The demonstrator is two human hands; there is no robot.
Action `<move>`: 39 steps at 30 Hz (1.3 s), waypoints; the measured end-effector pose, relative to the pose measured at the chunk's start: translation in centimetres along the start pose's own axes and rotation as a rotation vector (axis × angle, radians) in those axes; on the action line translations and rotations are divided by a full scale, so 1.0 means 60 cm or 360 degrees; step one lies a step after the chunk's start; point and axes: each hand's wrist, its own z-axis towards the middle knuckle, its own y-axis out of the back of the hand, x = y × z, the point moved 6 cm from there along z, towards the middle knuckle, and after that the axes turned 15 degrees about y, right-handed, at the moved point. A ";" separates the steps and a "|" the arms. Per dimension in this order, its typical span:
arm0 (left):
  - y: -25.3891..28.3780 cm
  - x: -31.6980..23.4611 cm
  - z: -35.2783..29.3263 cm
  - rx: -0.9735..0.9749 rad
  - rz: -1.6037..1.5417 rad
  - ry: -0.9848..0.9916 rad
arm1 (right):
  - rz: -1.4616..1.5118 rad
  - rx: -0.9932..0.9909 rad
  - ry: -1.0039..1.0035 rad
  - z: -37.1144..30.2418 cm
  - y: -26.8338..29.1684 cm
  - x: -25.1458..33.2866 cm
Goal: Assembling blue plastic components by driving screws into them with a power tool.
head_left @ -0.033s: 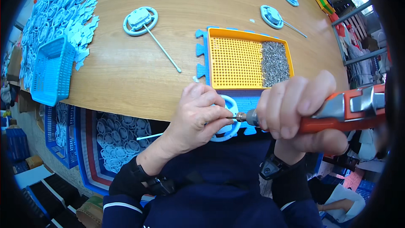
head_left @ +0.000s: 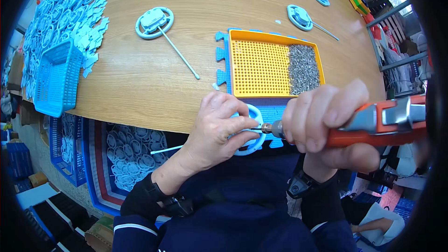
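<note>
While the left hand [head_left: 214, 126] holds a pale-blue ring [head_left: 253, 149], the right hand [head_left: 322, 123] grips an orange driver [head_left: 368, 138] (driving apparently unfinished).

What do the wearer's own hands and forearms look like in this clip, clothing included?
The left hand and right hand are gloveless. Each wrist carries a small black device, left and right, on a dark band. Black under-sleeves cover the forearms, then navy sleeves, each with a thin white stripe.
</note>
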 end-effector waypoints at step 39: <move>-0.047 -0.002 -0.009 -0.0103 0.0272 0.0354 | -0.0497 -0.0228 -0.0343 -0.069 0.028 -0.032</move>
